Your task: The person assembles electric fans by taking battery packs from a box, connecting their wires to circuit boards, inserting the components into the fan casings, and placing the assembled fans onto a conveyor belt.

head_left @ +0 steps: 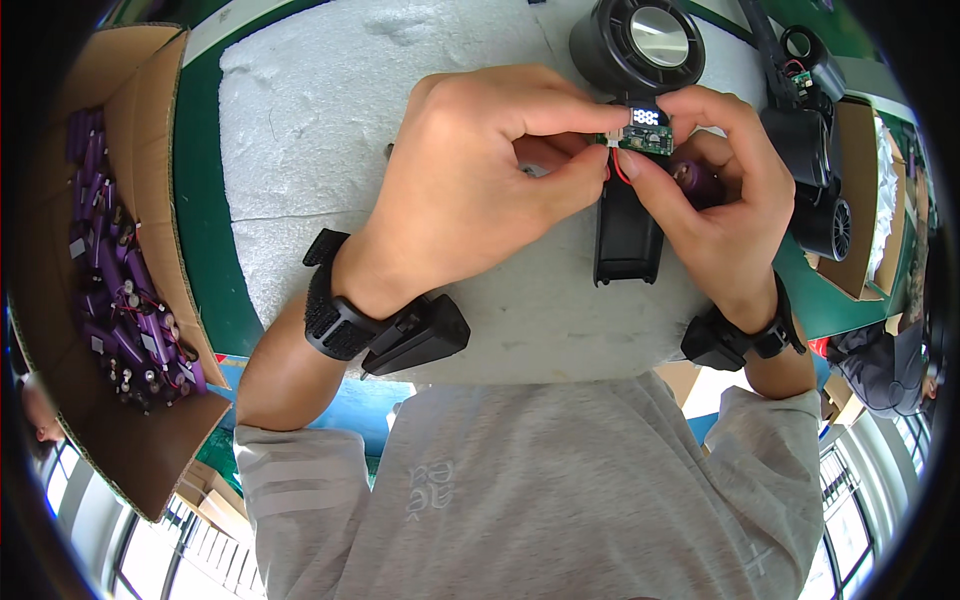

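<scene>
Between my two hands is a small green circuit board [655,140] with a lit white digit display [645,117]. My left hand [490,170] pinches at the board's left end, by a small white plug with red wires [622,168]. With its thumb and forefinger, my right hand [735,180] grips the board's right side and the wires. A purple battery cell [697,184] sits partly hidden in my right palm. Below the board lies the black handle [628,235] of a device, whose round black fan head [640,45] rests beyond my hands.
An open cardboard box [150,250] at the left holds many purple battery cells [125,290] with wires. White foam sheet [300,130] covers the green table. More black fan housings [805,150] stand at the right, beside another cardboard box [858,200]. Another person [880,365] is at the far right.
</scene>
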### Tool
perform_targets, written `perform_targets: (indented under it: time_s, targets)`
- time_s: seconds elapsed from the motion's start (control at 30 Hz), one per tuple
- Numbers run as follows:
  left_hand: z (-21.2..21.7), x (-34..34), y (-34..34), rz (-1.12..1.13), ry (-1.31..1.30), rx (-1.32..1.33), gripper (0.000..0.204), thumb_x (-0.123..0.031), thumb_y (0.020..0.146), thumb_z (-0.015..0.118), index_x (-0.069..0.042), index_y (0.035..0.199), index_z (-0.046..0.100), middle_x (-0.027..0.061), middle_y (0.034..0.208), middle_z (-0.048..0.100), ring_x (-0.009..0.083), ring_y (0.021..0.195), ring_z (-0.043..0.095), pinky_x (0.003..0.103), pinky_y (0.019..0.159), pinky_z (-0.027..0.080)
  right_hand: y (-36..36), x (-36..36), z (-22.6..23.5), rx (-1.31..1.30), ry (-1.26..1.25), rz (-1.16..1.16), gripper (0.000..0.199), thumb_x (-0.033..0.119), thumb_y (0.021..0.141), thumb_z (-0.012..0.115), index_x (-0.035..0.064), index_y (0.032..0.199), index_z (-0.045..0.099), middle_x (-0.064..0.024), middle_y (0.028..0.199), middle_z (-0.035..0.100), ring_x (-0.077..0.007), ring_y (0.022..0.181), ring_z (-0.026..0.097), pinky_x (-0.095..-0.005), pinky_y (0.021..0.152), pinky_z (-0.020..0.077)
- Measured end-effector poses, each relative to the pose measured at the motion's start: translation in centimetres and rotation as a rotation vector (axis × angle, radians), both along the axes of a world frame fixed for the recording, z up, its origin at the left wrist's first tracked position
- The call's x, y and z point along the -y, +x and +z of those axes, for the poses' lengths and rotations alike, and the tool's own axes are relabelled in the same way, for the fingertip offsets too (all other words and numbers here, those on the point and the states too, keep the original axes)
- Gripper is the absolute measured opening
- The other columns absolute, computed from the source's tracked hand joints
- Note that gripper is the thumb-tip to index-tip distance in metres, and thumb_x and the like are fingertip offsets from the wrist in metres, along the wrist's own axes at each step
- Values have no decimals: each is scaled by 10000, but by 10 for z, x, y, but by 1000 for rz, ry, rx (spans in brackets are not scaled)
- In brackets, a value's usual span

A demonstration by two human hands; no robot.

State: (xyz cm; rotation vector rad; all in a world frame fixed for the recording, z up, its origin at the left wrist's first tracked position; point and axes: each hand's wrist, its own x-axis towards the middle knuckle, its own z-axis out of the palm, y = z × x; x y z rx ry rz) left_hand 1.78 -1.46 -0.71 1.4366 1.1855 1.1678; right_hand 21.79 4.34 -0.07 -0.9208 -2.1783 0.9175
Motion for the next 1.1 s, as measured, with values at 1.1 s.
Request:
perform_targets:
  time_s: [1.1]
  targets:
    - [-4,-1,8,49,5,65,304,138,793,650,14,1067,693,82,942,657,130,827,666,235,733,560,1,-2,13,-3,-164,-30,285,-49,789,741,15,1049,643,4,866,608,-7,659,529,-157,521,368]
